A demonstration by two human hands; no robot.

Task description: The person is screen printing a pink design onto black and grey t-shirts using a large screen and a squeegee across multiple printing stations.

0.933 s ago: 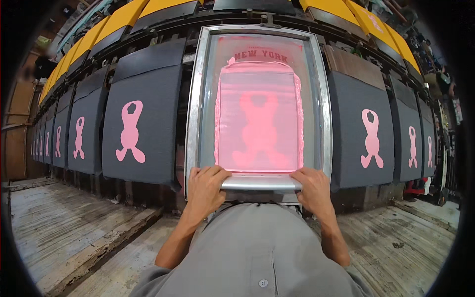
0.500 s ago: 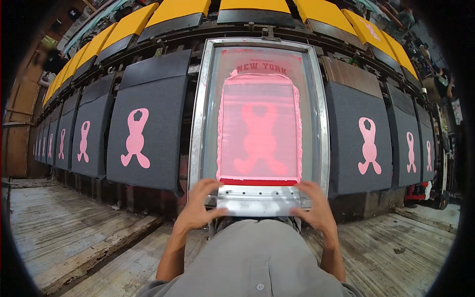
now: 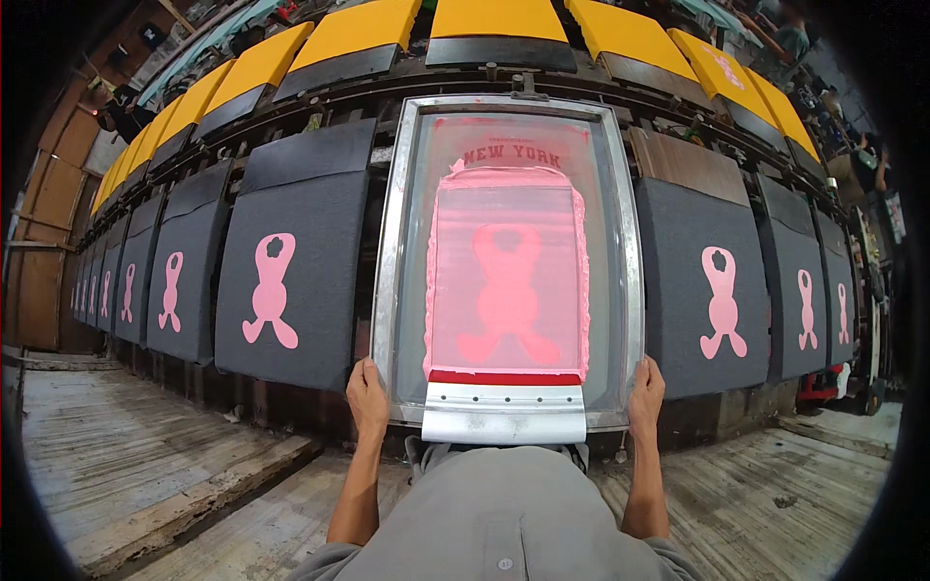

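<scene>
A silver screen-printing frame (image 3: 389,252) lies in front of me over one of the boards. My left hand (image 3: 367,402) is closed on its left rail near the front corner, and my right hand (image 3: 646,402) grips the right rail at the matching place. Across the front end of the screen rests a squeegee (image 3: 504,416) with a metal holder and red blade, touched by neither hand. Pink ink (image 3: 455,281) covers the mesh behind the blade, with thick ridges at its sides and far end. A figure-shaped stencil shows through. What lies beneath the screen is mostly hidden.
Dark grey fabric pieces (image 3: 242,310) with pink figures lie on boards at left, and similar fabric (image 3: 673,339) lies at right. Behind the rail stand boards with yellow fabric (image 3: 499,19). Wooden planks (image 3: 145,436) form the floor. A person (image 3: 126,111) is at the far left.
Both hands have left the squeegee, moved outward and taken hold of the frame's side rails. The squeegee now rests alone on the screen. The view has shifted slightly.
</scene>
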